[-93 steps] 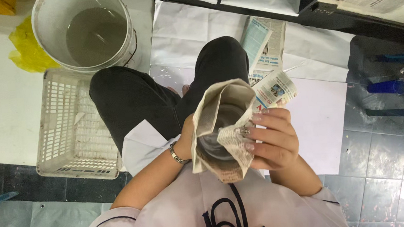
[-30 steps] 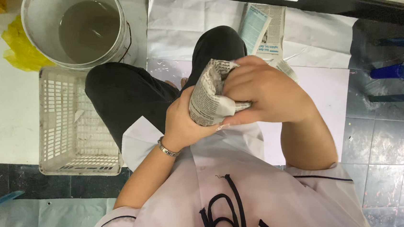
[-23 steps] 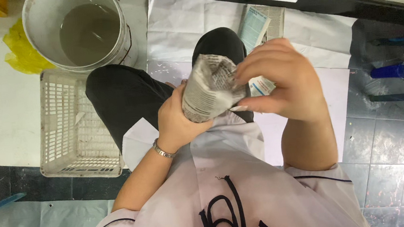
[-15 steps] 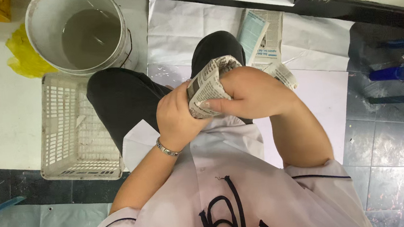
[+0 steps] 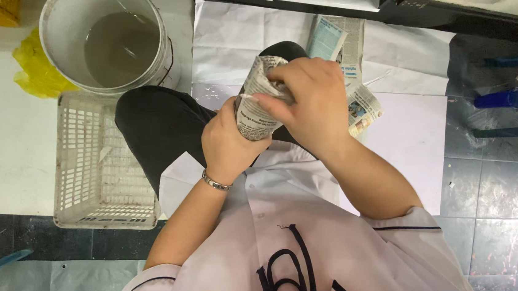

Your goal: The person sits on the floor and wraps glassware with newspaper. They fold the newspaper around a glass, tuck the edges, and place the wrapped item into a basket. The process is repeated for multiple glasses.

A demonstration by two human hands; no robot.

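Note:
A bundle wrapped in newspaper [image 5: 254, 106] sits over my lap between both hands. My left hand [image 5: 229, 143], with a metal bracelet on its wrist, cups the bundle from below and the left. My right hand [image 5: 308, 104] lies over the top and right side, fingers pressing the paper folds at the upper end. Whatever is inside the wrapping is hidden. My dark trouser leg [image 5: 165, 128] is under the hands.
A white bucket [image 5: 109, 43] holding murky water stands at the upper left, by a yellow rag [image 5: 35, 74]. A white slotted plastic basket [image 5: 97, 164] lies left of my leg. Loose newspaper sheets [image 5: 344, 52] and white paper [image 5: 418, 139] cover the floor; blue objects [image 5: 498, 99] sit at right.
Three seconds ago the newspaper was open around a glass object. Since then both hands have closed the paper over it and turned the bundle, the right hand shifting across its top.

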